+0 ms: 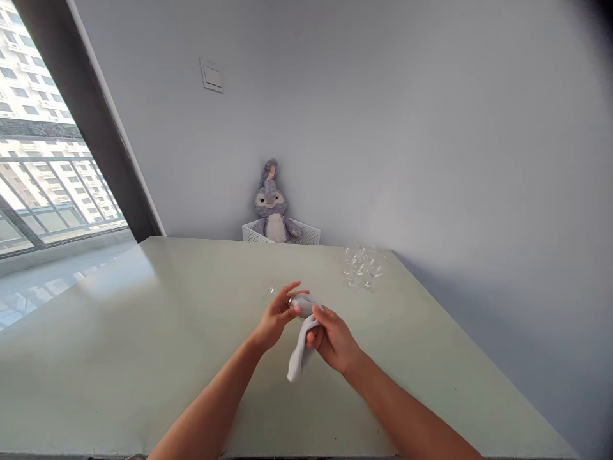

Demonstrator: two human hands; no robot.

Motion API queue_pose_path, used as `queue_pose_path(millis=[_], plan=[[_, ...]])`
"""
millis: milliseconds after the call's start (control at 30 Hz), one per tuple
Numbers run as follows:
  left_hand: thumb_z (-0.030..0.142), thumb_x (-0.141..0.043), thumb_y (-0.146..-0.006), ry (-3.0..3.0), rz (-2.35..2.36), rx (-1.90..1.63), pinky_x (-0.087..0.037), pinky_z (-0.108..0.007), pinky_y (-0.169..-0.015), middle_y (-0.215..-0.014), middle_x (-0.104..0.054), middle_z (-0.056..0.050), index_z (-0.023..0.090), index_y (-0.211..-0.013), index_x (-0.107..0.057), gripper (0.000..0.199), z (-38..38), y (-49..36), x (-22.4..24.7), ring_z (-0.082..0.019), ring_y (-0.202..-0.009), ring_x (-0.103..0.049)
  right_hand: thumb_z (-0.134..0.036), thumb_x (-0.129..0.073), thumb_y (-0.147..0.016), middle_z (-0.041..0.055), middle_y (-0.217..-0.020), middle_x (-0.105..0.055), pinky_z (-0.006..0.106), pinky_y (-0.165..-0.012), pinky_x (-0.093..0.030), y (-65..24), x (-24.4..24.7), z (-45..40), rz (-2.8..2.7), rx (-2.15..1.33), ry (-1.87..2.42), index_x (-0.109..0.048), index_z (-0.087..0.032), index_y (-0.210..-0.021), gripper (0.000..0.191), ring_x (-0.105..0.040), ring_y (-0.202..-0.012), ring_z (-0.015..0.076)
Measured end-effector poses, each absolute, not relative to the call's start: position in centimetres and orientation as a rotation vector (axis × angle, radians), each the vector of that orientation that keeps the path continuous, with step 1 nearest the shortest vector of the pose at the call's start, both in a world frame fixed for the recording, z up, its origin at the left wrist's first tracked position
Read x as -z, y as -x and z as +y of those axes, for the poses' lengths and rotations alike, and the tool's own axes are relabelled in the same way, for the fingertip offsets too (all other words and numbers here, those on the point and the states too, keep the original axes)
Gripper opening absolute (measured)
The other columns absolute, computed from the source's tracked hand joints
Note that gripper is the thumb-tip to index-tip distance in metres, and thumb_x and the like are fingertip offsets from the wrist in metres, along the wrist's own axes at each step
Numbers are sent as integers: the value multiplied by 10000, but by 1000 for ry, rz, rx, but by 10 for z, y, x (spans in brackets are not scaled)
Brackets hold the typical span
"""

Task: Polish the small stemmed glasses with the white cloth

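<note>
Tilted onto its side above the table, a clear stemmed glass point(294, 301) is held in my left hand point(278, 313). Its foot sticks out to the left of the fingers and its bowl points right. My right hand point(330, 335) pinches a pale grey-white cloth point(299, 358) at the bowl's mouth. Part of the cloth appears to be inside the bowl, and the rest hangs down below my right hand. The stem is partly hidden by my left fingers.
Several clear stemmed glasses point(363, 268) stand grouped near the back right of the pale green table point(191, 358). Behind its far edge, a plush rabbit point(271, 204) sits in a white perforated basket point(309, 234). A wall runs along the right side; a window is at left.
</note>
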State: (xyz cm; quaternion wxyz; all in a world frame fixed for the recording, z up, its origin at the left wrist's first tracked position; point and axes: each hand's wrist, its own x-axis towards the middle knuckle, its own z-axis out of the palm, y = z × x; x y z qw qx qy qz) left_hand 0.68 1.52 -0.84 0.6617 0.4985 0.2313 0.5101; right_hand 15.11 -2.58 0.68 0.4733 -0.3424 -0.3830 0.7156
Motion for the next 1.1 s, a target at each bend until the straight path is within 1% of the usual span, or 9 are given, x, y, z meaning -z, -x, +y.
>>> queue_pose_path(millis=[67,167,267,400,533,633,767,867,1100], plan=[[351,-592,-759,-1108,566,-1112,-434,-303,-736,-881,-618,-49,268,-1231,-459,498,16,-7,9,-153,-770,-561,-418,-613,-725,3,-619,-610,261,-519,-466,-151,0,-31,-1259,-1587,897,-545,-197,-1025,379,-587,-554,148],[436,-538,-774,-1158,700,-1051,-431,-256,-624,-720,-585,-27,203,-1122,-561,420,15,-10,11,-122,-633,-522,-349,-683,-665,37,-707,-628,263,-600,-455,-155,15,-30,-1577,-1129,1073,-625,-223,-869,247,-593,-694,181],[482,-479,-792,-1240,820,-1075,-430,-258,-598,-717,-575,-27,187,-1063,-597,417,12,-16,14,-120,-608,-506,-372,-679,-671,36,-675,-619,253,-602,-447,-161,20,-20,-1604,-1037,1096,-638,-218,-746,176,-580,-659,166],[407,-571,-758,-1271,679,-1064,-438,-293,-714,-772,-596,-20,238,-1237,-462,519,8,-20,14,-140,-697,-545,-514,-586,-717,-10,-517,-550,234,-427,-418,-161,5,-10,-1108,-1480,1047,-599,-181,-766,337,-504,-413,112],[344,-678,-669,-1216,669,-1216,-439,-281,-745,-802,-607,-28,207,-1107,-566,472,10,-18,9,-146,-745,-549,-532,-560,-730,-43,-469,-514,227,-431,-424,-156,-7,-13,-944,-1694,905,-558,-172,-794,366,-474,-385,91],[406,-618,-711,-1131,758,-1223,-465,-298,-701,-718,-593,-11,194,-1044,-589,396,14,-17,10,-135,-668,-546,-449,-629,-699,-13,-618,-604,265,-525,-456,-158,0,-15,-1422,-1467,943,-573,-207,-963,362,-563,-525,137],[490,-515,-758,-1145,830,-1088,-482,-306,-631,-763,-614,-43,170,-982,-627,407,19,-19,21,-161,-680,-563,-360,-678,-665,24,-712,-637,269,-650,-442,-170,19,-6,-1836,-909,1055,-646,-235,-781,174,-566,-665,159],[446,-524,-769,-1208,890,-1101,-474,-314,-638,-708,-624,-30,205,-1056,-604,384,21,-18,29,-177,-662,-581,-362,-658,-687,18,-663,-636,274,-651,-448,-180,25,5,-1826,-886,1066,-661,-240,-762,144,-571,-641,160],[119,-717,-605,-1307,881,-1519,-305,-310,-964,-946,-632,-76,253,-823,-657,263,25,-6,20,-239,-1130,-441,-435,-646,-670,6,-531,-618,290,-477,-483,-191,12,13,-1382,-1363,1131,-627,-162,-734,281,-608,-499,179]])
